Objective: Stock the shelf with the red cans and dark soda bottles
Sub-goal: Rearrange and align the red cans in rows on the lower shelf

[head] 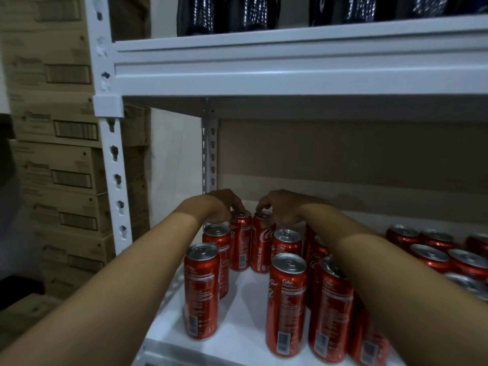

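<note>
Shelf (245,307), white metal, lower tier: red cans standing upright.
Left hand (224,204): at the shelf's rear left, fingers curled down over the rim of a rear can (240,241), gripping its top.
Right hand (277,207): just right of it, fingers curled onto the top of the neighbouring can (261,244).
Further cans (202,291) toward the shelf's front edge and right end.
Dark soda bottles (227,14): tier above the shelf.
Cardboard cartons (60,154): stacked left of the shelf.

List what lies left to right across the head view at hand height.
Stacked cardboard boxes → white shelf post → left hand gripping a can → right hand gripping another can → far-right cans.
</note>
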